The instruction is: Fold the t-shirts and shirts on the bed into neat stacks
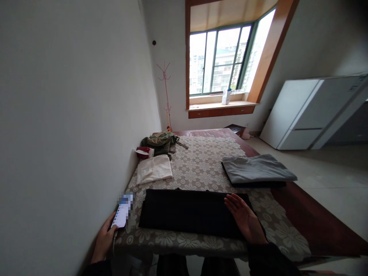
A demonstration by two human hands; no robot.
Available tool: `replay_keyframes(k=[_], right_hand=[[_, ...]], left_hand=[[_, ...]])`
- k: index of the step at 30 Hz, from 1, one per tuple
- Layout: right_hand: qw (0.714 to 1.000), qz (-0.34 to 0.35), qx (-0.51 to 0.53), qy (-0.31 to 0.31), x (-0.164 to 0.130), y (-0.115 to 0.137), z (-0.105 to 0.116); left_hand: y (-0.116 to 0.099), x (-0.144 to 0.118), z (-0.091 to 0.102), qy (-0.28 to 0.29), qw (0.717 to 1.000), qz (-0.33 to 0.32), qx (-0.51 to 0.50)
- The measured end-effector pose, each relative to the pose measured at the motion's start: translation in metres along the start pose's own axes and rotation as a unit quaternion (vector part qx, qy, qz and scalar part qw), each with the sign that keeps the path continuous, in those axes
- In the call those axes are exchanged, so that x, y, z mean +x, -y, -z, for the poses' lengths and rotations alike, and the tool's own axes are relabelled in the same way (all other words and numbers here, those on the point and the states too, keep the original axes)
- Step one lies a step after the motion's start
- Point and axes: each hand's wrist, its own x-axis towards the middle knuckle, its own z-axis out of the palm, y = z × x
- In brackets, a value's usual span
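Observation:
At the lower left, my left hand point(104, 238) is closed around a smartphone point(122, 214) with a lit screen, its upper part pixelated. A white cable runs down from the phone. Folded black cloth point(186, 212) lies flat in a long rectangle near the table's front edge. Over its right end is my right hand point(246, 219), palm turned up and fingers stretched out, holding nothing. Whether the back of that hand touches the cloth, I cannot tell.
A lace-patterned tablecloth point(198, 165) covers most of the reddish wooden table point(310, 214). Folded grey cloth point(258, 168) lies on dark cloth at the right. White folded cloth point(155, 168), a tissue pack point(144, 152) and a green backpack point(161, 142) sit along the left wall.

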Motion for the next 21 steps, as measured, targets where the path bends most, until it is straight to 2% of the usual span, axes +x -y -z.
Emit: replay_keyframes(k=[5,15,21], right_hand=[[1.000,-0.004,-0.002,0.007,0.0002,0.0000,0.0013],[1.000,-0.006,-0.007,-0.005,0.0007,0.0003,-0.0006],[1.000,-0.008,-0.008,0.001,-0.0008,0.0017,-0.0008]], left_hand=[[0.0015,-0.0004,0.0009,-0.005,1.000,-0.004,0.008],[-0.0002,-0.0004,0.0030,0.031,0.999,0.005,0.008],[-0.0005,-0.0032,0.0033,0.012,1.000,-0.002,0.016]])
